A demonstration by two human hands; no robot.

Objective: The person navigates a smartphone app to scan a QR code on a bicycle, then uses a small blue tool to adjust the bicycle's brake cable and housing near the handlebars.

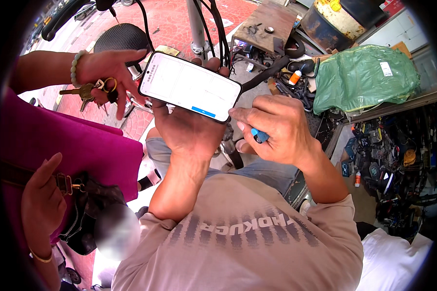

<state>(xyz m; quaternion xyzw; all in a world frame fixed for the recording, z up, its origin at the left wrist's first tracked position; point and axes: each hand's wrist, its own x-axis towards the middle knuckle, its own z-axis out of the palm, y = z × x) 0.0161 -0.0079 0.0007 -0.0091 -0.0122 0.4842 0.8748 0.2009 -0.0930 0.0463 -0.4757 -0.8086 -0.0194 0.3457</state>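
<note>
My left hand [192, 127] is closed round a smartphone [189, 87] from below, its lit screen turned up with a mostly white page and a blue button. Close to the phone's lower right corner is my right hand [279, 128], its index finger stretched toward the screen's edge. Its other fingers are curled round a small blue cylindrical thing [260, 135] with a dark end; most of it is hidden in the fist. Left of the phone, another person's hand [107, 72] with a beaded bracelet holds a bunch of keys [87, 92].
A person in purple clothing [73, 145] stands close at my left, their other hand [43, 199] beside a dark bag [90, 213]. Ahead are a metal pole [197, 29] and cables. A worktable [264, 26], a green wrapped package [364, 80] and shelves of parts [388, 160] are on the right.
</note>
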